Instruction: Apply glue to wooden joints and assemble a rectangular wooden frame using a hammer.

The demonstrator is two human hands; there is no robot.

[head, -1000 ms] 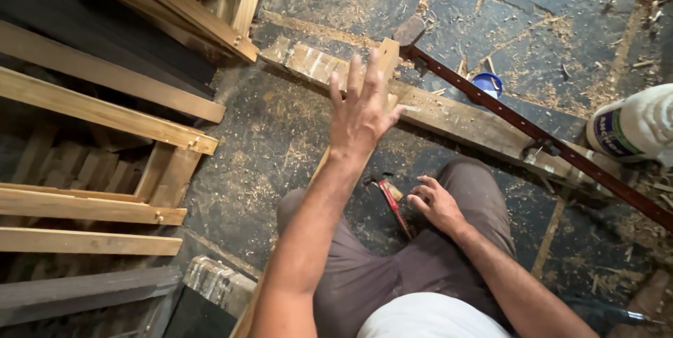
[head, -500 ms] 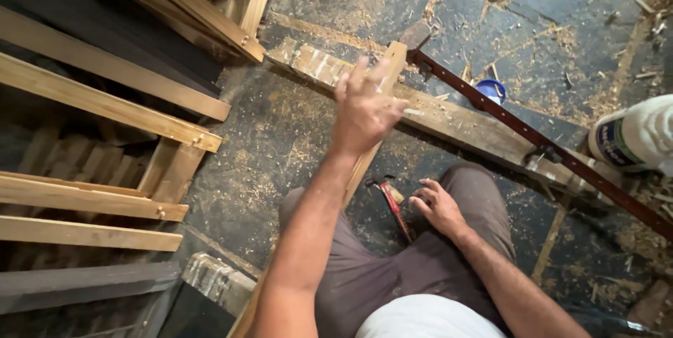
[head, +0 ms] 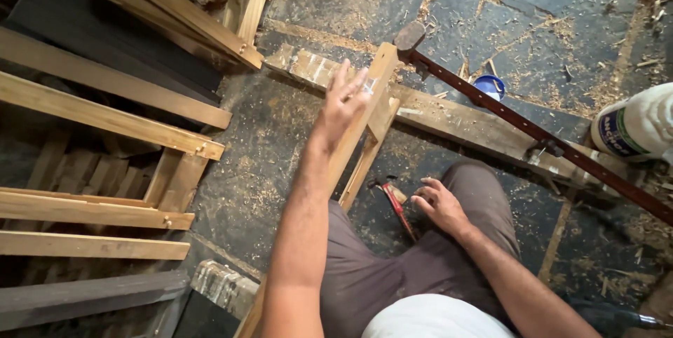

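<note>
My left hand [head: 343,103] is stretched forward with its fingers apart and holds nothing. It hovers over the left side of a long pale wooden strip frame [head: 375,124] that runs from my lap toward the far plank. Lower down, my right hand [head: 438,205] rests by my knee with loosely spread fingers, its fingertips next to a hammer [head: 392,201] with a red handle lying on the dark floor. I sit on the floor in grey trousers.
A rusty red bar clamp [head: 533,131] lies diagonally across a floor plank [head: 456,117]. A blue cap [head: 488,87] sits behind it and a white bottle [head: 634,127] at the right edge. Stacked wooden frames [head: 105,120] fill the left. Sawdust covers the floor.
My left hand has drifted a little left and turned more edge-on, still raised with spread fingers. My right hand stays beside the hammer.
</note>
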